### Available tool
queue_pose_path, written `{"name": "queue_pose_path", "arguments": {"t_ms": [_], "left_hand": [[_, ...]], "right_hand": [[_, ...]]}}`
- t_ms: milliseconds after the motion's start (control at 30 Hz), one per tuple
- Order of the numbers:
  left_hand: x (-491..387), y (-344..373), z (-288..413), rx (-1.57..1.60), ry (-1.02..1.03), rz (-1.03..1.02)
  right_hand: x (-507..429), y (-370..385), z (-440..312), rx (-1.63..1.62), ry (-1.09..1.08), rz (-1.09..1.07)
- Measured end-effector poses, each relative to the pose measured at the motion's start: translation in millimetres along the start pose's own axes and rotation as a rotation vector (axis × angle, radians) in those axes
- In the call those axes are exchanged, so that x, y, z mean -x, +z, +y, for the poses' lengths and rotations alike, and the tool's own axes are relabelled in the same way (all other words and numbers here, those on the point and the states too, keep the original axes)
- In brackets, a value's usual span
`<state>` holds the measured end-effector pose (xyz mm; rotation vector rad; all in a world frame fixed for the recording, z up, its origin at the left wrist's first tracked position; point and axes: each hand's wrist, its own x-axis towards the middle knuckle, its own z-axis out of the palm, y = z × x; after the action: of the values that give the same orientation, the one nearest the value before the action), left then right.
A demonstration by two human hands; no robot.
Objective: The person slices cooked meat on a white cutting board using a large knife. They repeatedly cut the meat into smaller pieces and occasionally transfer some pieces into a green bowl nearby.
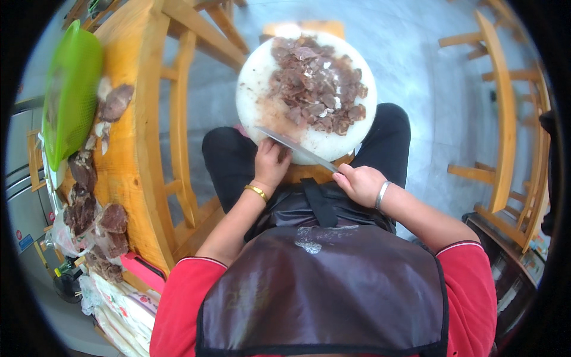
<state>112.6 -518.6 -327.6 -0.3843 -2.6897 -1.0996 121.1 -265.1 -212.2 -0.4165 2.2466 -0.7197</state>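
Observation:
My right hand (362, 184) grips the handle of a long-bladed kitchen knife (296, 147), whose blade slants up and left over the near edge of a round white cutting board (256, 105). Beside the blade, my left hand (273, 164) has its fingers curled down at the board's near-left edge around a small dark piece, apparently meat. A heap of sliced brown meat (308, 85) with some white bits covers the middle and right of the board. Reddish juice and crumbs mark the board's surface between the heap and the knife.
On the wooden table (120, 165) at left lie large chunks of cooked meat (80, 209), a green plastic basket (76, 93), plastic bags (116, 303) and a pink phone case (142, 271). Wooden stools or chairs (504, 116) stand at right. The board rests between my knees on a wooden support.

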Motion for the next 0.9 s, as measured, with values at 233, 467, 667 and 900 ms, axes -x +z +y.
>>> {"name": "queue_pose_path", "arguments": {"t_ms": [233,467,667,900], "left_hand": [[2.2,2.3,0.9,0.009,-0.043,0.001],[-0.2,0.5,-3.1,0.018,0.053,0.04],[7.7,3.1,-9.8,-0.004,0.001,0.044],[5.7,3.8,-5.8,0.066,-0.03,0.052]], "right_hand": [[-62.2,17.1,-8.9,0.061,0.001,-0.006],[-105.3,29.8,8.3,-0.174,-0.119,0.207],[-32.3,14.0,-8.8,0.074,-0.113,0.136],[18.8,-2.6,-0.7,0.132,0.032,-0.029]]}}
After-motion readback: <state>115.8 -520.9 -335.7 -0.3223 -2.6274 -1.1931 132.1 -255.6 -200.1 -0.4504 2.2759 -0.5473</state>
